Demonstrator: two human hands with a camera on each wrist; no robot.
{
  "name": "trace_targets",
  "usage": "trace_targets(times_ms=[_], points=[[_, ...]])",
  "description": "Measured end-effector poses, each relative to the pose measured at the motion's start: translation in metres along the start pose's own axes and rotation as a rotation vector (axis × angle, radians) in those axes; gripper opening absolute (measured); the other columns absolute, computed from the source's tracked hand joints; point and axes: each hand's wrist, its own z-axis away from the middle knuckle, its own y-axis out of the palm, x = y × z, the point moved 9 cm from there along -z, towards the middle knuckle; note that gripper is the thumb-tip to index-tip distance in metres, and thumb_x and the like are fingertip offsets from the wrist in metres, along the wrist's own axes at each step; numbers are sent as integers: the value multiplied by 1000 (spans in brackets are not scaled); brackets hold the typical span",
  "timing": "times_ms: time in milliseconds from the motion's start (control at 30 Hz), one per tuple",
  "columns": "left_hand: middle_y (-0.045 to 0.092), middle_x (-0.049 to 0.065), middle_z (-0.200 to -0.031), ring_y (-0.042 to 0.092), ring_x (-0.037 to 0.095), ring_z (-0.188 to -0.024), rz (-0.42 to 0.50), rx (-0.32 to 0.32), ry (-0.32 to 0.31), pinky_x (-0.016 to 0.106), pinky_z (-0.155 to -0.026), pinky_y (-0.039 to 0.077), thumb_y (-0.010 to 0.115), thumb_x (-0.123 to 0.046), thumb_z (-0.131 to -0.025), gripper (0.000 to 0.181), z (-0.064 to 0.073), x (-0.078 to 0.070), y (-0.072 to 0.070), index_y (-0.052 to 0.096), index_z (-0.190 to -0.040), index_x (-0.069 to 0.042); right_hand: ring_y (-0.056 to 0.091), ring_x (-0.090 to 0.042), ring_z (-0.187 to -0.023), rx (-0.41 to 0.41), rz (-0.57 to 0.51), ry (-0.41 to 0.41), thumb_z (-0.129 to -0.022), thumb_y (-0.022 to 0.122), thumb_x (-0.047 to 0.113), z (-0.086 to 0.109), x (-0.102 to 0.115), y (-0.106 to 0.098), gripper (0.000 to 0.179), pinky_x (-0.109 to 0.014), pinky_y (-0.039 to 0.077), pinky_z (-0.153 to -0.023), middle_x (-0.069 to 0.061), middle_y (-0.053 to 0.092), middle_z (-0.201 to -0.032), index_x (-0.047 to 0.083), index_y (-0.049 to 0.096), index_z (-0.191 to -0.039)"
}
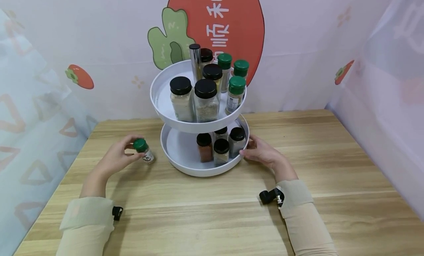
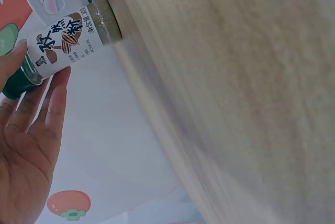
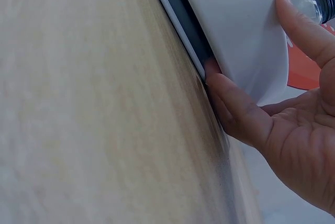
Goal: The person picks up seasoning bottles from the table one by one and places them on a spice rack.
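Note:
My left hand [image 1: 120,155] pinches a small spice jar [image 1: 148,156] near its green cap, between thumb and fingers. This jar [image 2: 65,40] has a white label with Chinese characters and brownish powder at its base. It is slightly tilted, and I cannot tell whether its base touches the table. A white two-tier round spice rack [image 1: 185,170] stands to its right. With my right hand [image 1: 261,151] I hold the lower tier's right side. In the right wrist view, the thumb lies at the rim of the white tray [image 3: 241,30] and the fingertips reach beneath it.
On the upper tier [image 1: 159,101] stand several jars with black or green caps and a tall silver cylinder [image 1: 195,62]. Several black-capped jars, one a reddish jar [image 1: 204,149], occupy the lower tier's right half. A printed cloth [image 1: 116,35] hangs behind the wooden table [image 1: 198,219].

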Motion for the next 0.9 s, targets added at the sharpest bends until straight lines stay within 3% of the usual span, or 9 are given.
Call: trace_targets(times_ms=[200,500,733,900], points=[[62,22,-120,63,38,-103,-7,20,-7,10,-76,53,73,-7,-89,49,0,-3,0,52,-132,3,45,-34,-129,-5,1,2,-90,63,-2,1,-1,-2,90,-19,54,-90,-31,24,-155,1,3,-158],[64,19,-117,62,33,-102,-61,-9,13,22,-79,59,72,-11,-91,46,3,-15,-9,54,-131,1,45,-33,-129,2,4,-1,-90,63,-2,0,-1,-1,90,-19,54,-90,-32,25,-155,1,3,-158],[65,14,-113,56,1,-95,-71,-37,35,18,-80,58,73,-11,-90,42,2,-26,-18,55,-127,-2,44,-34,-131,-2,1,3,-91,64,-1,0,-2,-1,92,-19,54,-91,-32,24,-156,3,2,-159],[64,15,-114,57,0,-95,-71,-43,45,34,-83,62,72,-10,-90,44,1,-34,-22,54,-129,-1,44,-35,-132,-8,-1,6,-90,64,-2,0,-1,-1,92,-21,54,-92,-32,24,-156,2,2,-158]])
